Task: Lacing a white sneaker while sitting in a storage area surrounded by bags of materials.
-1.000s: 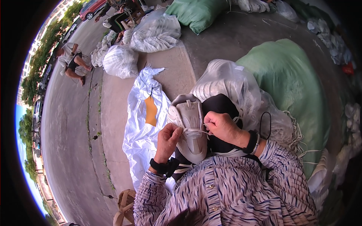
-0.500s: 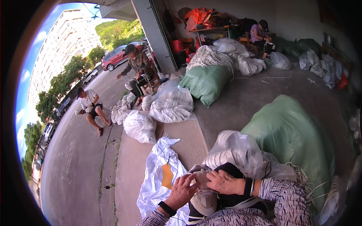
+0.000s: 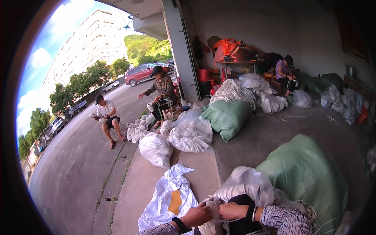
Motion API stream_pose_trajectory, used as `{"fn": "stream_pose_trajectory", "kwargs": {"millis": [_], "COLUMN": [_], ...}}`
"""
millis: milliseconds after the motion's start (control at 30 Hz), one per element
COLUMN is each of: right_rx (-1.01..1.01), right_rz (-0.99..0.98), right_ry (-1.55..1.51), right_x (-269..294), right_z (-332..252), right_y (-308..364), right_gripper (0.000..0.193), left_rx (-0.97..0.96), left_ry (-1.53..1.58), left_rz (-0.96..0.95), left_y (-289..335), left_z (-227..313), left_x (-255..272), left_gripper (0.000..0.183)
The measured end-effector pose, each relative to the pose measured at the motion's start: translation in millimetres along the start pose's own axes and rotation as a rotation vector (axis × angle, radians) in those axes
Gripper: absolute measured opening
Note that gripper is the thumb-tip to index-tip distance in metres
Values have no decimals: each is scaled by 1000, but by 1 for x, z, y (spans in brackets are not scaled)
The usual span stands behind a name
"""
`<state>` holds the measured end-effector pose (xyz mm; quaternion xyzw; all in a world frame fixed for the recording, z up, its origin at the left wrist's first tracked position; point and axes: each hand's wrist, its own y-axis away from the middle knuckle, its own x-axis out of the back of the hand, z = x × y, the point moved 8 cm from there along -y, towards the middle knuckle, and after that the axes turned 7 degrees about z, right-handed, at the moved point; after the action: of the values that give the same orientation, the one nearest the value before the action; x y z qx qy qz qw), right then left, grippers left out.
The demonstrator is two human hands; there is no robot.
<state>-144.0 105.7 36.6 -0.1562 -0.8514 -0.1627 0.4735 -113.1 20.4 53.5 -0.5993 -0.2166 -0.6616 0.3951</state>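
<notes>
Grey concrete paving (image 3: 78, 172) runs out from a shaded bay toward a white multi-storey building (image 3: 90, 43), with a grey square pillar (image 3: 180, 51) between. Filling much of the near right is a bulging green woven sack (image 3: 303, 168); against it leans a clear plastic bag packed with whitish material (image 3: 246, 184). To the left lies a crumpled white plastic sheet (image 3: 156, 207) bearing a flat orange-yellow piece (image 3: 175, 202). At the bottom edge, between the person's hands and in front of the plastic bag, is a beige shoe (image 3: 212, 207).

The left hand (image 3: 197, 216) lies along the shoe's left side, fingers forward; the right hand (image 3: 232, 212) is curled, its fingertips meeting the other side. Whether either pinches a lace or only presses the upper, I cannot tell. The step in hand looks like working at the shoe's upper; going on would probably call for steadying it with one hand while the other finds the lacing. The shoe's lower part is mostly covered or cut off, and its laces are too small to make out.
</notes>
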Motion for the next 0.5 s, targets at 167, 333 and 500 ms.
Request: {"fn": "stream_pose_trajectory", "kwargs": {"millis": [167,333,500], "right_rx": [-82,-383,-370], "right_rz": [89,422,202], "right_ry": [110,-1494,-1347], "right_x": [-14,0,-14], "right_z": [10,54,32], "right_y": [1,12,4], "right_gripper": [19,17,24], "left_rx": [197,752,685], "left_ry": [718,1454,1476], "left_rz": [151,253,287], "left_y": [-12,2,3], "left_z": [-27,-47,-43], "left_x": [-4,-25,-24], "left_gripper": [26,21,21]}}
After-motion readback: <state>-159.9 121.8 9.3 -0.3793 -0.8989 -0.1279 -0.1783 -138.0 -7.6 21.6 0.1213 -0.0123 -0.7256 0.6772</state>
